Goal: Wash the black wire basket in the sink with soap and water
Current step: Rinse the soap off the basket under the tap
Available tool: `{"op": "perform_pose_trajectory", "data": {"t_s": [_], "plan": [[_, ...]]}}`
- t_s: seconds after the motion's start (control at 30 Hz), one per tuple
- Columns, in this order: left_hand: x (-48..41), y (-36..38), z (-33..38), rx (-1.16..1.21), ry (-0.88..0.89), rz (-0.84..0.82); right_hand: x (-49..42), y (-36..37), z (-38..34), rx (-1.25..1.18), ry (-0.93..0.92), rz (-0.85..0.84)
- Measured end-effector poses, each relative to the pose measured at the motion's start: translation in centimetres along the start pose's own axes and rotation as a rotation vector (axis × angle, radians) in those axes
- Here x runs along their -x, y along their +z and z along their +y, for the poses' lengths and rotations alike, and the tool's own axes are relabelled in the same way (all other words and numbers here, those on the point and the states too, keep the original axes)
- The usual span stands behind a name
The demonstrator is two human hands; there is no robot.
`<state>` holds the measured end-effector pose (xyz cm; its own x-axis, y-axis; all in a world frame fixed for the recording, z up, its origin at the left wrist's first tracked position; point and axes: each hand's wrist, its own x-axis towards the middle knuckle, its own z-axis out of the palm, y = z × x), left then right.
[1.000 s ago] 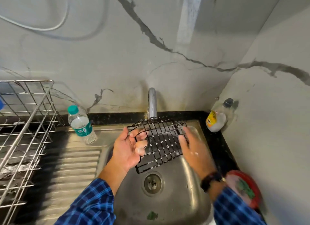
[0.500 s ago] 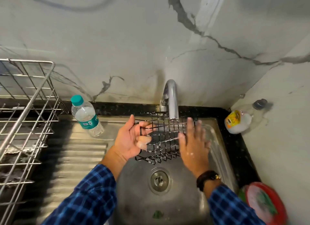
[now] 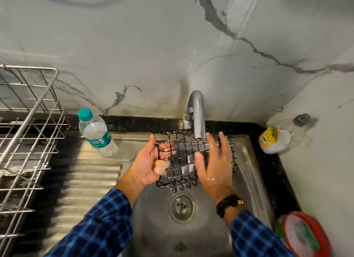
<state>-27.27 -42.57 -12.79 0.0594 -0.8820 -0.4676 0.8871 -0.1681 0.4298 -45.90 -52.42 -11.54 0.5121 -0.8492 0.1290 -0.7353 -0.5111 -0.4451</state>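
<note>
Washing looks about midway. Smooth, wet steel sink point(image 3: 249, 180); black wire basket point(image 3: 182, 153) held over its basin under the chrome tap point(image 3: 198, 118), a grid of thin glossy rods. Left hand point(image 3: 151, 164) grips the basket's left edge. Right hand point(image 3: 212, 166), fingers straight and spread, suds-flecked, rubs the mesh. Final rinse probably left.

The right hand point(image 3: 212, 168) has slid inward across the black wire basket point(image 3: 180, 155), now tipped upright

Left hand point(image 3: 147, 164) curled, gripping; right hand point(image 3: 212, 166) flat, fingers spread
</note>
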Motion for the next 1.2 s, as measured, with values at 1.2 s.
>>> {"op": "perform_pose_trajectory", "data": {"t_s": [1.2], "plan": [[3.7,0.4,-2.2,-0.706,0.030,-0.003,1.3,-4.8,-2.9,0.114,-0.535,-0.361]]}}
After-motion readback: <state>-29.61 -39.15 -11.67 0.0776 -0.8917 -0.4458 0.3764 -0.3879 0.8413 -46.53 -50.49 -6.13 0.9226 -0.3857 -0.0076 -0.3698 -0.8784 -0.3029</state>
